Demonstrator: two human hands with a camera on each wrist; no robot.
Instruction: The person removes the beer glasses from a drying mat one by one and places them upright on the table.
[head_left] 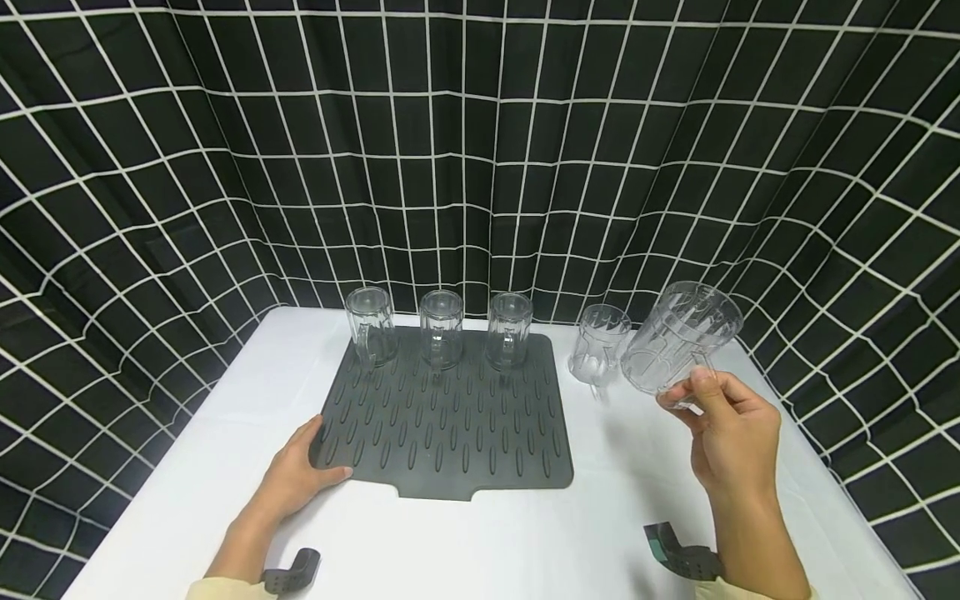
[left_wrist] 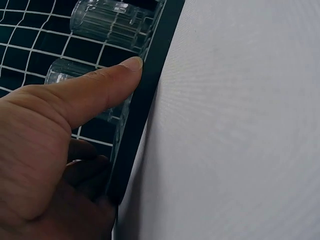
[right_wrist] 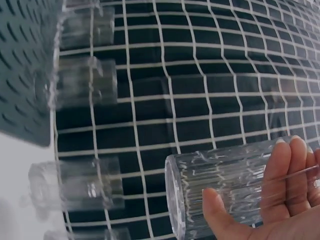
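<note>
A clear ribbed mug [head_left: 678, 333] is tilted above the right side of the table. My right hand [head_left: 733, 429] grips it at its handle; in the right wrist view, thumb and fingers [right_wrist: 277, 175] lie along the ribbed side. Resting at the front left corner of a dark grey drying mat [head_left: 450, 425], my left hand [head_left: 296, 471] touches its edges with thumb and fingers spread. The thumb [left_wrist: 105, 87] meets the mat's front edge in the left wrist view. Three clear mugs stand in a row along the mat's far side, the middle one [head_left: 441, 329] among them.
Right of the mat, another clear mug [head_left: 600, 342] stands on the white tablecloth [head_left: 517, 542], partly beside the raised mug in the head view. A black curtain [head_left: 465, 150] with a white grid surrounds the table at the back and both sides.
</note>
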